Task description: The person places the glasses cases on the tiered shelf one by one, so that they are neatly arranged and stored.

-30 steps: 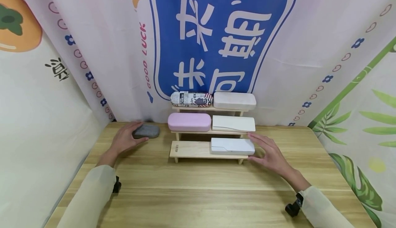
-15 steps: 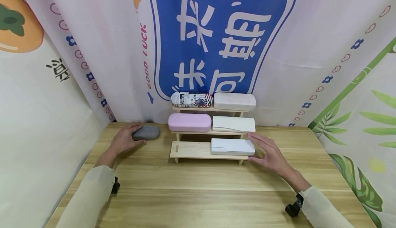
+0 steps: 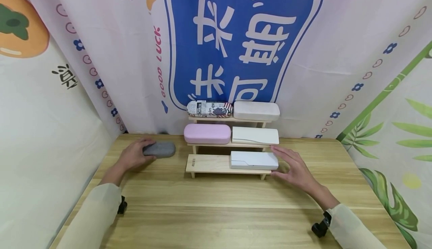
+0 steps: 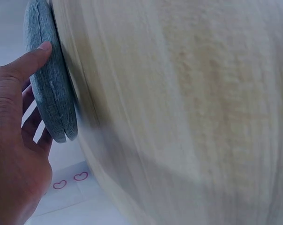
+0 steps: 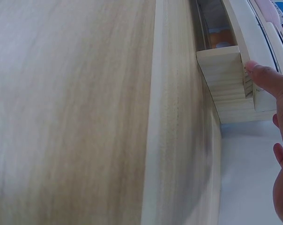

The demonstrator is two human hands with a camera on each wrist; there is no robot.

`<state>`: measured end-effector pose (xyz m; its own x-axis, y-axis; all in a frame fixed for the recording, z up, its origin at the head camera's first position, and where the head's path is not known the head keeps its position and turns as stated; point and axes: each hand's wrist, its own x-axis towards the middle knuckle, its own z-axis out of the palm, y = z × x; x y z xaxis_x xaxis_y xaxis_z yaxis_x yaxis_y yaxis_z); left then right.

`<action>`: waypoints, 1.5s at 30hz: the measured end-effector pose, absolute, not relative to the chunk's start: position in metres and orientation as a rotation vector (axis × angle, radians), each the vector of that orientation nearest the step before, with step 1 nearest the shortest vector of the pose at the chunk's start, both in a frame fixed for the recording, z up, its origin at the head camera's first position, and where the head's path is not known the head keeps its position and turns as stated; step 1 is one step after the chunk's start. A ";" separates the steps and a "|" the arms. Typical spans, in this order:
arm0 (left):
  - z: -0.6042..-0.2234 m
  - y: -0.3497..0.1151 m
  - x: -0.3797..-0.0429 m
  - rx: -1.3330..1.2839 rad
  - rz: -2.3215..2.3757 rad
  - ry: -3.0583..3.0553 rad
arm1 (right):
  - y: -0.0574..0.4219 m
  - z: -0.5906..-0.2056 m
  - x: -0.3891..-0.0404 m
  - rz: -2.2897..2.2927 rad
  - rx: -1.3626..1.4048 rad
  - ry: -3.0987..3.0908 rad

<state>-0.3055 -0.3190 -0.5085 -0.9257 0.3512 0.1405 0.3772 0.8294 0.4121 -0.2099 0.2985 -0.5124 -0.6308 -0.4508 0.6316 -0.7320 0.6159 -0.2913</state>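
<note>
My left hand (image 3: 135, 155) holds a grey glasses case (image 3: 159, 149) at the table's far left. In the left wrist view, the thumb lies on the near side of the case (image 4: 50, 79) and the fingers are behind it. A three-tier wooden rack (image 3: 207, 163) stands at the back middle. My right hand (image 3: 295, 168) rests at the rack's right end, fingers extended, beside a white glasses case (image 3: 254, 160) on the lowest tier. In the right wrist view the thumb touches the end of the lowest shelf (image 5: 223, 61).
The middle tier carries a pink case (image 3: 207, 134) and a white flap case (image 3: 255, 135). On the top tier are a newspaper-print case (image 3: 209, 108) and an off-white case (image 3: 256, 110). A printed curtain (image 3: 303, 91) hangs behind the wooden table (image 3: 209, 211).
My left hand has drawn the grey glasses case slightly toward the table's front, and the thumb has come in closer to it. The right hand has stayed at the rack's end.
</note>
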 end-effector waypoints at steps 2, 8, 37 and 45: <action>-0.507 -0.319 -0.304 -0.587 -0.689 -2.962 | 0.299 -0.513 -0.210 0.740 0.928 -2.339; -0.505 -0.320 -0.302 -0.583 -0.719 -2.991 | 0.300 -0.515 -0.211 0.735 0.926 -2.347; -0.485 -0.329 -0.267 -0.651 -0.791 -2.887 | 0.301 -0.516 -0.212 0.743 0.915 -2.360; -0.472 -0.327 -0.254 -0.665 -0.785 -2.867 | 0.300 -0.514 -0.211 0.755 0.917 -2.353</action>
